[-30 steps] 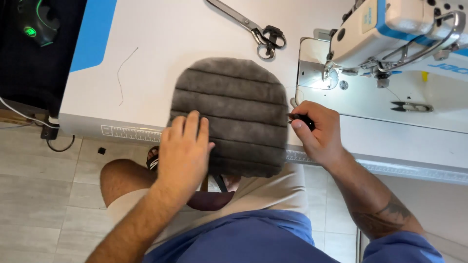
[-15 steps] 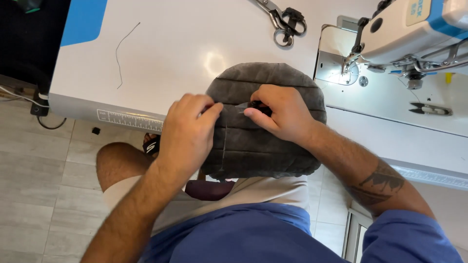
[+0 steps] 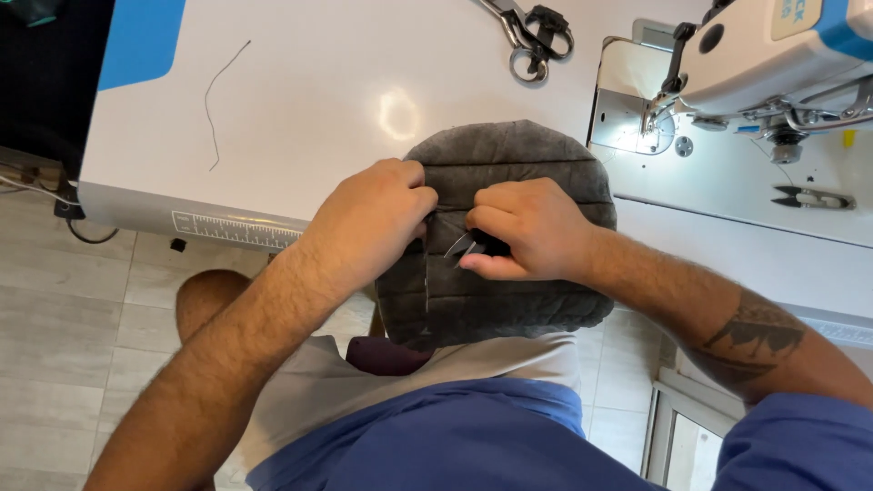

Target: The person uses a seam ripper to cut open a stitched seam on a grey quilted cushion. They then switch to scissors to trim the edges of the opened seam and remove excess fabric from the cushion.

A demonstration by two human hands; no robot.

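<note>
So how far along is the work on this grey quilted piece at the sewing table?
Done: the grey quilted piece already shows stitched ribs across it. In hand: the left hand pinches a fold at its middle, while the right hand works small metal snips at that spot. Left: the piece hangs over the table edge, not under the sewing machine; the scissors lie unused.

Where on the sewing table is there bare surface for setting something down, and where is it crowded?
Free: the white table between the loose thread, the scissors and the grey quilted piece. Also the strip below the thread snips. Crowded: around the sewing machine, and where the left hand and right hand work.
</note>
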